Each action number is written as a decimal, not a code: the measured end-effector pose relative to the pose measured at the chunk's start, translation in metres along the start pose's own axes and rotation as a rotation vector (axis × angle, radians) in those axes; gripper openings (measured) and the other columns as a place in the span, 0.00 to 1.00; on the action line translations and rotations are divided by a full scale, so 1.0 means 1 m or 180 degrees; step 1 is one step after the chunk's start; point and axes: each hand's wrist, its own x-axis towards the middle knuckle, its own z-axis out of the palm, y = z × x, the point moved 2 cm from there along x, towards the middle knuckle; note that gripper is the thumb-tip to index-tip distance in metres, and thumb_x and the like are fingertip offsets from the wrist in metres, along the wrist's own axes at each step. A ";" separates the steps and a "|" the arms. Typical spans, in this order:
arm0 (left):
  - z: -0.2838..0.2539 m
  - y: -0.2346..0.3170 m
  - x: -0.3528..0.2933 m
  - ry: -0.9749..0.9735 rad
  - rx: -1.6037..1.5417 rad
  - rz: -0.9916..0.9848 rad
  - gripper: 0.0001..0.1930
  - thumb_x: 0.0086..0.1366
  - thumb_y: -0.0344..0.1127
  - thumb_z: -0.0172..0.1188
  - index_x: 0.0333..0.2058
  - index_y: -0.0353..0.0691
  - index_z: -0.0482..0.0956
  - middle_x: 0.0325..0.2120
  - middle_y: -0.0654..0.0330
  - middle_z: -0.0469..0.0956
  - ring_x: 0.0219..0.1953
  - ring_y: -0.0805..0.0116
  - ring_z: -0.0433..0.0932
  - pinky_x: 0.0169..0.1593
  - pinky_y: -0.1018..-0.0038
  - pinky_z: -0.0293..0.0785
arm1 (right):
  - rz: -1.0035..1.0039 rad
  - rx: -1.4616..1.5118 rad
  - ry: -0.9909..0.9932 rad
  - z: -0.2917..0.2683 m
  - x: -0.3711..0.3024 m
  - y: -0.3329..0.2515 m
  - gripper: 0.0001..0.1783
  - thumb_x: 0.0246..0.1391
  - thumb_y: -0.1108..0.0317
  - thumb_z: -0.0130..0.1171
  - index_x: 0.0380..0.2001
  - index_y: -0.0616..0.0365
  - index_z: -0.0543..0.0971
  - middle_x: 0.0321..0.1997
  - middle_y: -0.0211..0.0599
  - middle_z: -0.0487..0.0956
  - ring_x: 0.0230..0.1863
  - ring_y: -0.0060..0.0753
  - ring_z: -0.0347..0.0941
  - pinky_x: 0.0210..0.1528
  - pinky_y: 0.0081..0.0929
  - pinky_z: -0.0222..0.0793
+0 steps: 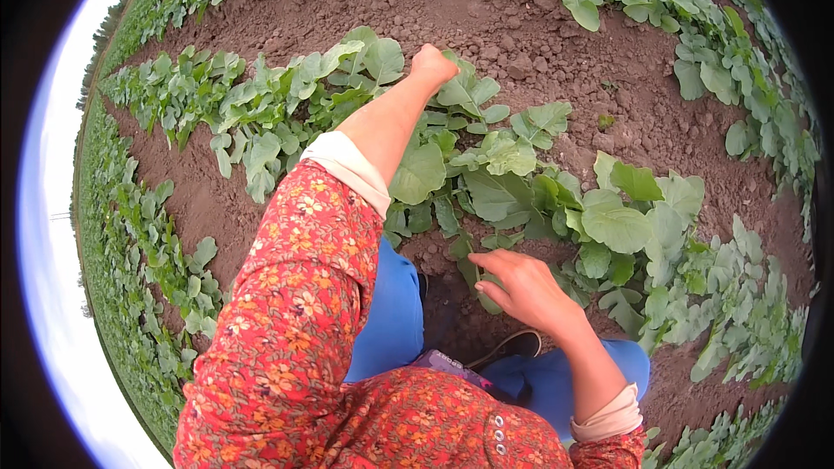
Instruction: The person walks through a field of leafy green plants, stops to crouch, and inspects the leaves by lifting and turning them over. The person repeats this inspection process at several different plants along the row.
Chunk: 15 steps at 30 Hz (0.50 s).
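My left hand (pixel 434 64) reaches over the row of broad-leaved green plants to its far side. Its fingers curl down and look closed, but their tips are hidden, and I cannot make out what they grip. A lobed leaf (pixel 469 91) lies right beside it. My right hand (pixel 526 288) is low on the near side of the row, close to my knees. Its fingers and thumb are apart, and a small drooping leaf (pixel 489 293) shows by the thumb. Larger round leaves (pixel 617 224) spread above and to the right of this hand.
Brown cloddy soil (pixel 512 43) runs between the crop rows. Another leafy row (pixel 721 69) curves along the far right, and more plants (pixel 139 252) grow on the left. My blue-trousered knee (pixel 621 365) and a dark shoe (pixel 517 346) are close to the plants.
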 end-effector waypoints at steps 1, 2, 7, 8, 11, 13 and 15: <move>-0.002 0.000 0.001 0.0004 -0.0158 0.0100 0.31 0.52 0.45 0.72 0.52 0.39 0.75 0.50 0.48 0.79 0.53 0.54 0.78 0.55 0.64 0.75 | 0.0014 -0.0013 0.0030 -0.002 -0.001 0.001 0.21 0.54 0.67 0.63 0.51 0.62 0.76 0.46 0.50 0.79 0.47 0.56 0.76 0.49 0.44 0.73; -0.006 -0.003 0.002 0.0020 -0.0312 0.0186 0.26 0.52 0.44 0.72 0.48 0.41 0.78 0.47 0.50 0.81 0.50 0.55 0.80 0.53 0.64 0.76 | 0.0012 -0.0020 0.0050 -0.004 -0.002 0.001 0.22 0.54 0.68 0.63 0.51 0.62 0.76 0.46 0.50 0.79 0.47 0.56 0.76 0.49 0.44 0.73; -0.029 0.037 -0.086 0.0256 -0.0619 0.1885 0.08 0.56 0.32 0.65 0.35 0.41 0.83 0.33 0.59 0.83 0.34 0.64 0.82 0.41 0.68 0.77 | -0.0054 -0.0047 0.0109 -0.002 -0.007 0.012 0.22 0.52 0.68 0.63 0.51 0.62 0.76 0.45 0.49 0.79 0.46 0.55 0.76 0.48 0.44 0.73; -0.034 0.037 -0.112 0.0339 -0.0624 0.2380 0.07 0.56 0.29 0.64 0.35 0.39 0.82 0.30 0.60 0.83 0.31 0.68 0.81 0.38 0.72 0.76 | -0.0118 -0.0069 0.0136 -0.001 -0.008 0.012 0.22 0.52 0.68 0.63 0.51 0.61 0.76 0.44 0.49 0.79 0.46 0.54 0.76 0.48 0.44 0.73; -0.053 0.035 -0.177 0.0568 0.0270 0.4586 0.12 0.49 0.25 0.62 0.35 0.41 0.79 0.33 0.62 0.78 0.35 0.63 0.78 0.42 0.69 0.76 | -0.0169 -0.0110 0.0072 0.000 -0.008 0.007 0.22 0.51 0.69 0.64 0.50 0.62 0.76 0.42 0.47 0.79 0.44 0.53 0.76 0.47 0.45 0.73; -0.052 0.026 -0.197 0.0387 0.0687 0.5530 0.12 0.48 0.27 0.63 0.35 0.41 0.79 0.33 0.64 0.77 0.35 0.65 0.77 0.43 0.70 0.76 | -0.0269 -0.0187 0.0102 0.003 -0.007 0.004 0.22 0.51 0.68 0.64 0.50 0.62 0.76 0.41 0.46 0.79 0.44 0.53 0.76 0.46 0.44 0.73; -0.051 0.017 -0.207 0.0322 0.0623 0.5663 0.13 0.48 0.28 0.64 0.36 0.41 0.79 0.33 0.65 0.77 0.35 0.65 0.76 0.42 0.69 0.76 | -0.0310 -0.0260 0.0096 0.004 -0.006 0.000 0.22 0.50 0.68 0.64 0.50 0.62 0.76 0.41 0.46 0.79 0.44 0.52 0.76 0.46 0.44 0.73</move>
